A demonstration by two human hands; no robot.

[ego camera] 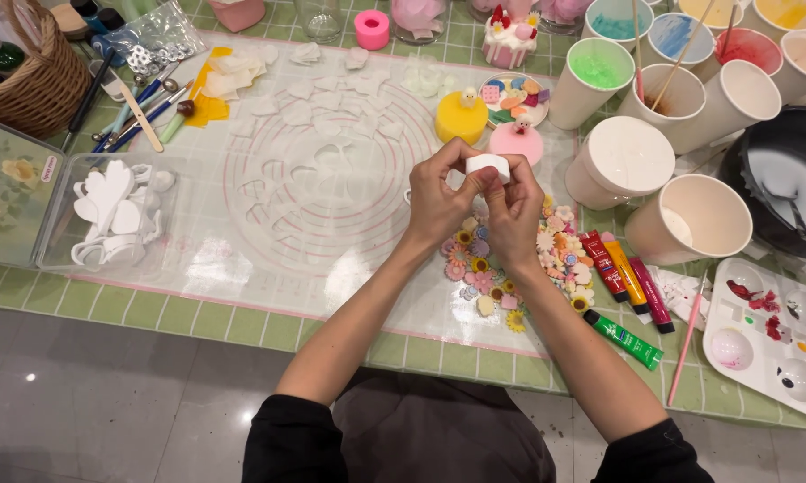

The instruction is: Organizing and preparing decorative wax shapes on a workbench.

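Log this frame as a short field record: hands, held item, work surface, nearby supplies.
left hand: grips the small white piece from the left
right hand: pinches the same piece from the right
held item: small white piece, raised over the mat
surface: translucent mat on a green checked cloth
below hands: small flower decorations
right side: paper cups, paint tubes, paint palette
left side: clear box of white cutters, wicker basket
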